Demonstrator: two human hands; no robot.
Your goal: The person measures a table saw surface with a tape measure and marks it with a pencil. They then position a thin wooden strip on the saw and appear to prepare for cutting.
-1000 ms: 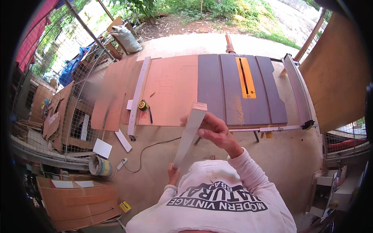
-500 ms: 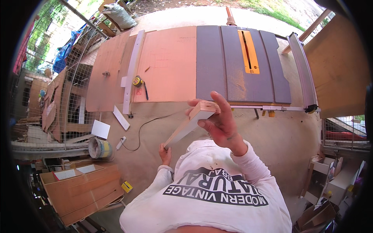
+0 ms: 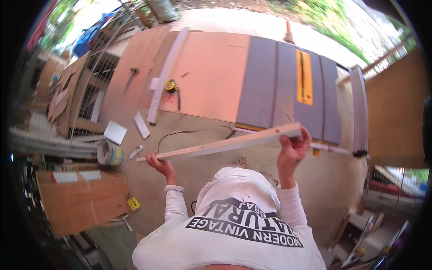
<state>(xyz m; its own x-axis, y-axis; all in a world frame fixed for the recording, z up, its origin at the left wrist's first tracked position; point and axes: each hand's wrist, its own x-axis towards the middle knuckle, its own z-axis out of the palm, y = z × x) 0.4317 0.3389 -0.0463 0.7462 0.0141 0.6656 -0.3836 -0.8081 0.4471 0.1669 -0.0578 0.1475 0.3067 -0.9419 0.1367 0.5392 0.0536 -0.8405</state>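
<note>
I hold a board (image 3: 220, 146) out at 12 o'clock, bare edge up, white face toward me, its right end farther from me. My left hand (image 3: 162, 165), at 10 o'clock, has its fingers closed round the near end; I can't tell where its thumb presses. My right hand (image 3: 293, 152), at 1 o'clock, pinches the far end, thumb against the white face. Beyond lie the saw (image 3: 259, 85) at 1 o'clock and the tape measure (image 3: 170, 86) at 11. A bucket (image 3: 104, 153) sits at 10.
</note>
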